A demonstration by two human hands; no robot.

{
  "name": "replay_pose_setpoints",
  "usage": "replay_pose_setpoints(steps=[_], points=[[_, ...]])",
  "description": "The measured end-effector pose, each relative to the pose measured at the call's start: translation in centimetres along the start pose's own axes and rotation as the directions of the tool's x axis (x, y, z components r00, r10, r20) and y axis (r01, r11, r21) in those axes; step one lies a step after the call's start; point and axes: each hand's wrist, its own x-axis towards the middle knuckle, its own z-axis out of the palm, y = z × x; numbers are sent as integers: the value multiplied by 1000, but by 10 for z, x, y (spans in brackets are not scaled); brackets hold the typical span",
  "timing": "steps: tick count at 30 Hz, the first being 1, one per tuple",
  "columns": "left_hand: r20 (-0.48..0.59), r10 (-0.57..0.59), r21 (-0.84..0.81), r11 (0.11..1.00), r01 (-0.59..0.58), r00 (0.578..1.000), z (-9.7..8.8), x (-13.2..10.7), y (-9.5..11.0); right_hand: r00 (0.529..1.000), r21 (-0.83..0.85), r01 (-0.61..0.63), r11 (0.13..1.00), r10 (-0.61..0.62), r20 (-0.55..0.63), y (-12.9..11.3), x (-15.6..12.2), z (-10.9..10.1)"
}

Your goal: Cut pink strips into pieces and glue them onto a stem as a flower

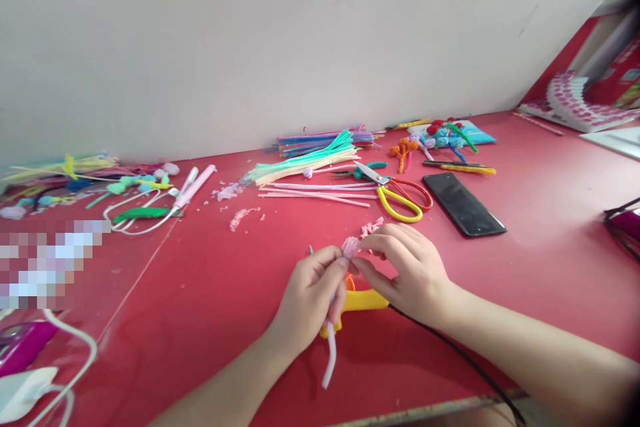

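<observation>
My left hand (315, 290) is closed in a pinch on a pink chenille-stem flower (351, 247). Its pale stem (330, 357) runs down through the fingers and sticks out below the hand. My right hand (407, 270) reaches in from the right, thumb and forefinger closed at the flower's edge; the exact contact is partly hidden. Beneath both hands lies a yellow hot glue gun (367, 300) with an orange trigger and a black cord, its nozzle end mostly covered by my left hand. Pink curled scraps (371, 225) sit just behind the flower.
Scissors (395, 193), green-handled pliers (367, 171) and a black phone (464, 203) lie beyond my hands. Bundled chenille stems (310, 157) are against the white partition (280, 53). On the left are a pink corded tool (195, 187) and white cables (85, 333).
</observation>
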Motion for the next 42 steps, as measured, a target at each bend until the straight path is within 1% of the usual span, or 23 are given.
replay_pose_setpoints(steps=[8, 14, 16, 20, 23, 26, 29, 36, 42], points=[[4, -2, 1, 1000, 2, 1000, 1, 0, -1, 1000, 13, -9, 1000, 9, 5, 1, 0, 0], [-6, 21, 33, 999, -21, 1000, 1, -2, -1, 1000, 20, -9, 1000, 9, -13, -1, 0, 0], [-18, 43, 46, 998, -42, 999, 1, -2, 0, 999, 41, -13, 999, 15, -30, -2, -1, -1], [-54, 130, 83, 989, -125, 990, 0, -4, 0, 997, 87, 12, 996, -5, -79, -2, -2, -3], [-20, 150, 77, 986, -149, 988, 0, -6, -1, 995, 99, 60, 993, -52, -88, -2, -3, -5], [29, 142, 37, 989, -143, 989, 2, -6, -3, 992, 89, 102, 991, -96, -77, -1, -4, -5], [53, 128, 6, 992, -128, 990, 3, -7, -2, 990, 75, 124, 989, -119, -69, 0, -5, -4], [76, 57, -98, 994, -49, 995, 4, -6, 0, 995, 82, 81, 993, -75, -70, 0, -3, -2], [82, 13, -139, 990, -2, 997, 6, -5, -1, 996, 84, 65, 994, -60, -63, 0, -2, -2]])
